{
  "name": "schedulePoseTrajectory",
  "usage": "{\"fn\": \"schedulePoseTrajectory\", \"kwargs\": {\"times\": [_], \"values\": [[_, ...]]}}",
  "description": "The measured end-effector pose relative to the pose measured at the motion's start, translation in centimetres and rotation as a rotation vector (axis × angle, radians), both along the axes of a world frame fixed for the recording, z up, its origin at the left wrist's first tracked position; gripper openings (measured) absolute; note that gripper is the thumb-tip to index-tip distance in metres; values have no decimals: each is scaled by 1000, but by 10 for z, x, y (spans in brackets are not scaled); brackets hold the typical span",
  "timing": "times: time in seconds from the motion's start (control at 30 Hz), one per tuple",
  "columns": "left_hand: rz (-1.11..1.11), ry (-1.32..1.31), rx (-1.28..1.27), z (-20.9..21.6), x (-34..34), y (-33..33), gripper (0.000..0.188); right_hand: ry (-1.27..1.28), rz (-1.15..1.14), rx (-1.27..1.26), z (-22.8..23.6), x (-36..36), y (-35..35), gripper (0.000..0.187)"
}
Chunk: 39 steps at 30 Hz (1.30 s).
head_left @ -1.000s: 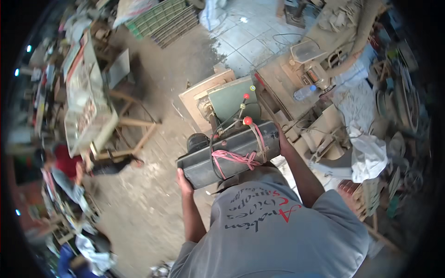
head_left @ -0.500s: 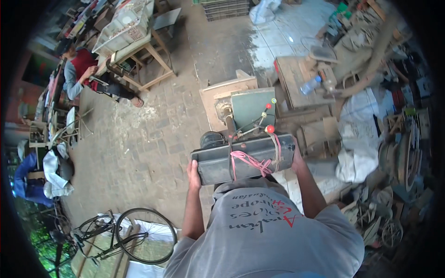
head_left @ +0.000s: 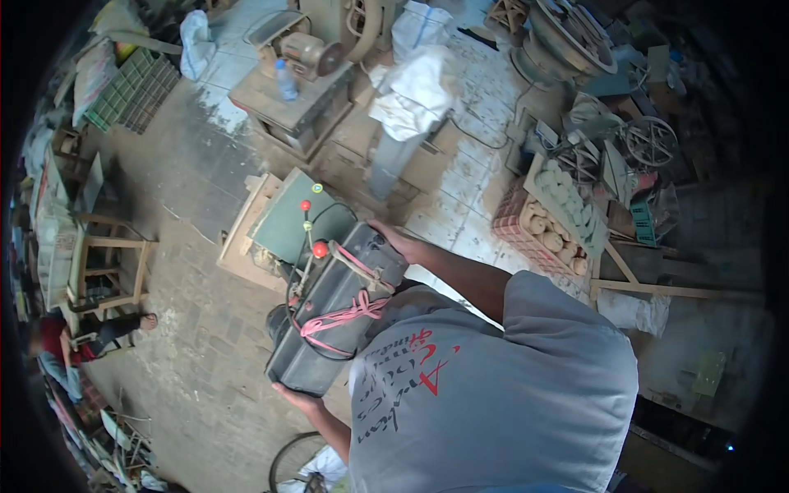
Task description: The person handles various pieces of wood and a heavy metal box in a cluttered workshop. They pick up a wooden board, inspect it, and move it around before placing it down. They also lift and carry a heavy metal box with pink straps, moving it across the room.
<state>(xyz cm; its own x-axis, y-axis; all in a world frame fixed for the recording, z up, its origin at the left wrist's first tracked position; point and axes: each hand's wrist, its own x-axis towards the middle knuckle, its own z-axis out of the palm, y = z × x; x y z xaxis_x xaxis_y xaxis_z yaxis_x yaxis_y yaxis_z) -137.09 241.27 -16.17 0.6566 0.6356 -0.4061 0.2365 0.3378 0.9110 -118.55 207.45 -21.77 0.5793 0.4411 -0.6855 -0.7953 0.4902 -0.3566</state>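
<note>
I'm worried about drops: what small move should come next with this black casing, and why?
Perhaps steady the black casing with both hands before any step: the left hand and right hand hold its opposite ends, while the green board juts out on the far side.

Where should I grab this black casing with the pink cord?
Probably both short ends, one hand from each side, where your left hand and right hand are: the casing is long, pink cord crosses its middle, and red-knobbed levers line its far side.
</note>
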Motion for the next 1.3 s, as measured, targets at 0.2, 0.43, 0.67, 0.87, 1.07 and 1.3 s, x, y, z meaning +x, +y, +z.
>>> {"fn": "schedulePoseTrajectory", "kwargs": {"times": [0.2, 0.43, 0.67, 0.87, 1.07, 1.3], "values": [[117, 57, 28, 27, -37, -17, 82, -47, 114, 24, 0, 3, 4, 52], [256, 12, -31, 42, -37, -95, 79, -172, 326, -143, 26, 54, -25, 57], [341, -26, -124, 83, -29, -147, 80, -26, 396, -49, 55, 85, -47, 56], [482, 36, -89, 104, -54, -212, 82, 27, 575, -42, 101, 109, -85, 54], [729, 109, -155, 132, -27, -267, 80, -98, 680, -132, 85, 133, -90, 56], [929, 103, -55, 149, -18, -333, 79, 99, 972, 57, 151, 192, -67, 62]]}}
